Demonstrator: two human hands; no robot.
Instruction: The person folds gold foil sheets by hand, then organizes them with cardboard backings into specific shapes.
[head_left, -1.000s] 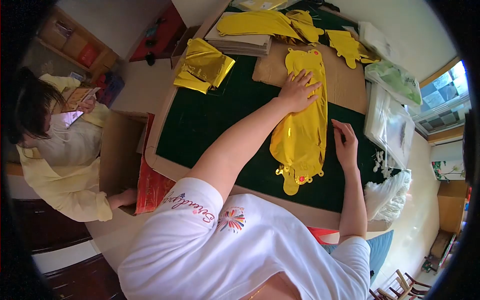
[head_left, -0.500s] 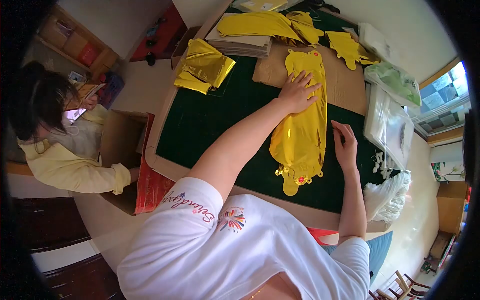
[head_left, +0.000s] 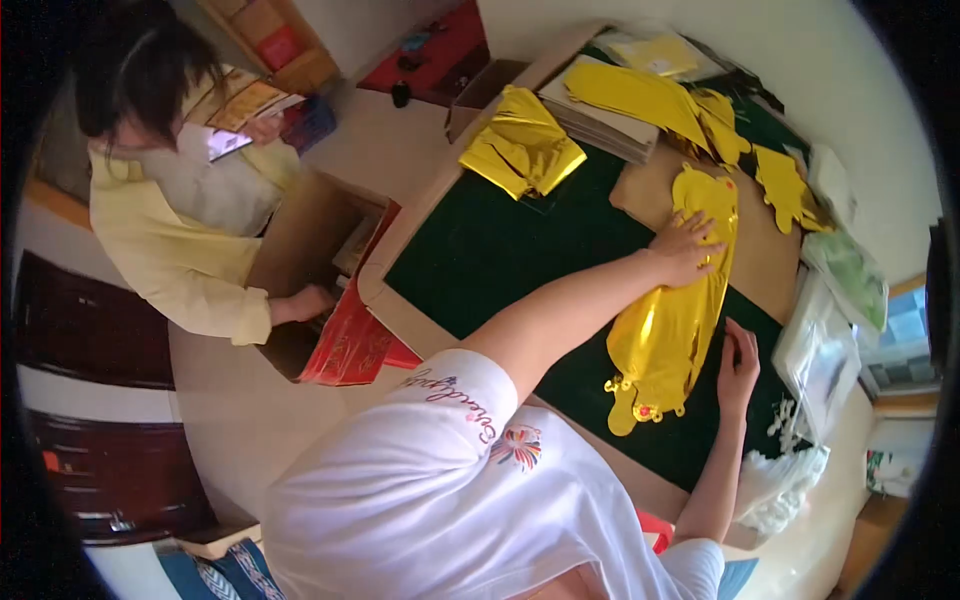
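Observation:
A flat, shiny gold foil balloon [head_left: 655, 335] with scalloped ends and small red gem prints lies lengthwise in front of me. Its far end rests over a sheet of brown cardboard [head_left: 780, 245], its near end on the green table top [head_left: 520, 240]. My left hand [head_left: 685, 250] presses palm down on the upper half of the balloon, fingers spread. Just right of the balloon, my right hand [head_left: 738, 365] rests by the green surface with fingers loosely bent and nothing visible in them.
More gold foil pieces lie at the back: a folded one [head_left: 525, 145], a long one [head_left: 640, 100] on a stack of boards, a small one [head_left: 785, 185]. Clear plastic bags [head_left: 820, 340] line the right edge. At left, a person in yellow [head_left: 170, 240] reaches into a cardboard box [head_left: 310, 240].
The view has swung left, so the table sits further right and more of the other person shows. My left hand stays flat on the balloon; my right hand stays beside it.

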